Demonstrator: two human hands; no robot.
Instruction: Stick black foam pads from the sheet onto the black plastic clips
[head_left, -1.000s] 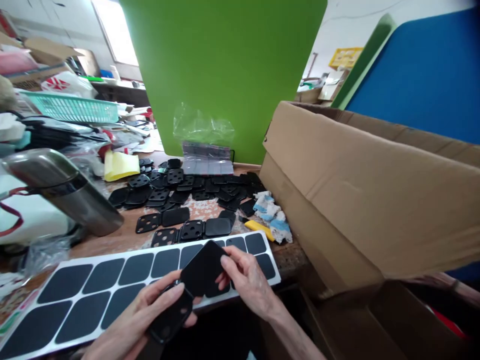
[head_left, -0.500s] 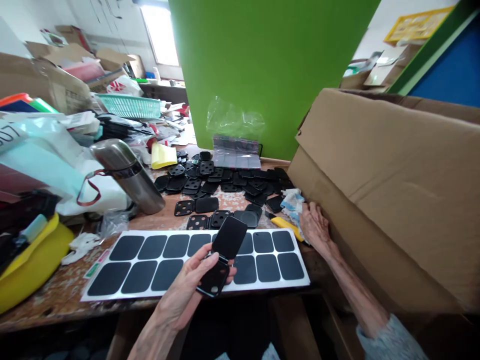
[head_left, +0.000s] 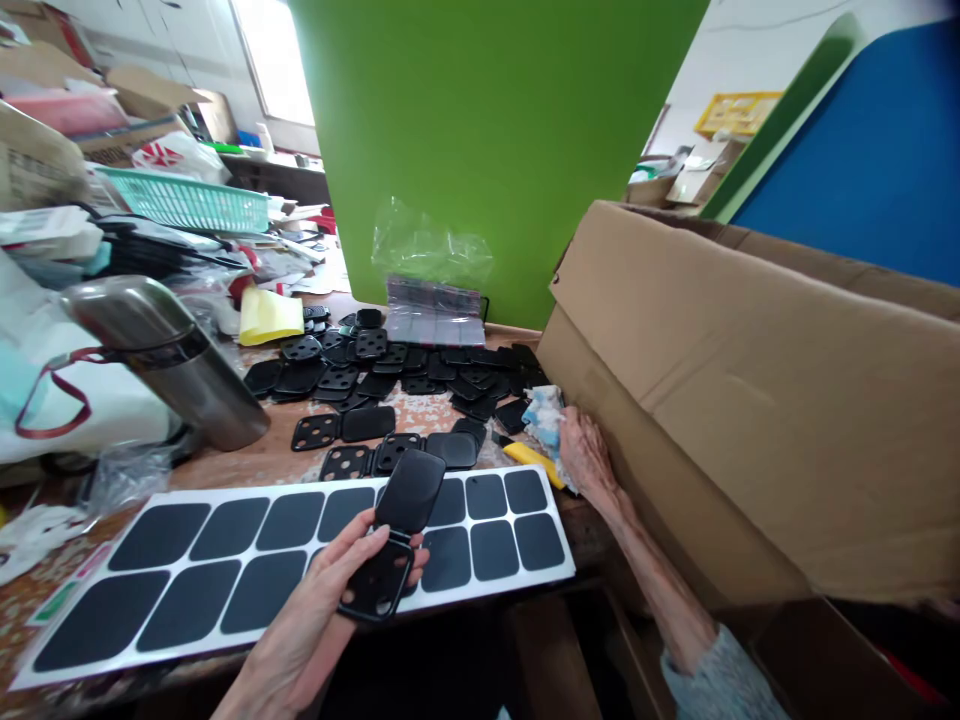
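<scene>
My left hand (head_left: 319,595) grips a black hinged plastic case (head_left: 411,490), unfolded. Its upper flap is plain and its lower flap has round holes. Beneath it lies a white sheet of black rounded-square stickers (head_left: 266,590), partly covered by the hand and case. At the right, against the cardboard box, my right hand (head_left: 589,455) has its curled fingers on a crumpled blue-and-white cloth (head_left: 544,415). Beside that cloth is a yellow utility knife (head_left: 532,457). More black hinged cases (head_left: 367,423) lie behind the sheet, many heaped in a pile (head_left: 420,370).
A large cardboard box (head_left: 720,380) borders the right side. On the left a steel thermos (head_left: 172,360) leans among plastic bags. Behind the pile, clear plastic packets (head_left: 435,310) rest against a green panel (head_left: 480,130). A turquoise basket (head_left: 191,198) stands farther back.
The view has swung right and closer, so everything appears farther left. My left hand still holds the case, and my right hand remains at the cloth.
</scene>
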